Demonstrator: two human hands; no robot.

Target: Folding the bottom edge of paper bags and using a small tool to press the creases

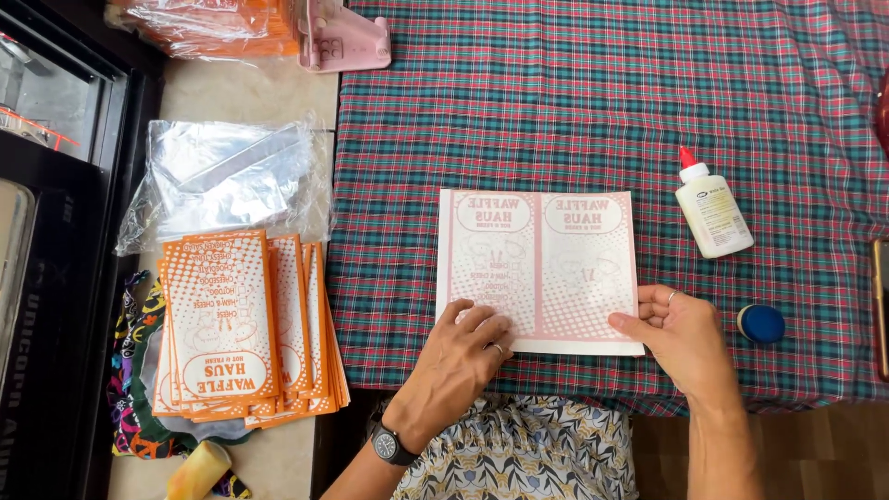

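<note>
Printed sheet (540, 271) lies face-down, flat on plaid bench (574, 111). Left hand (463, 350) open, palm pressing lower edge to pin it; right hand (681, 329) pinches right corner. Glue bottle (711, 209), blue cap (761, 323) beside, within reach.

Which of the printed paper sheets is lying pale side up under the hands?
The single sheet on the plaid cloth, held by the left hand and right hand; the stack at left shows bright orange print.
</note>
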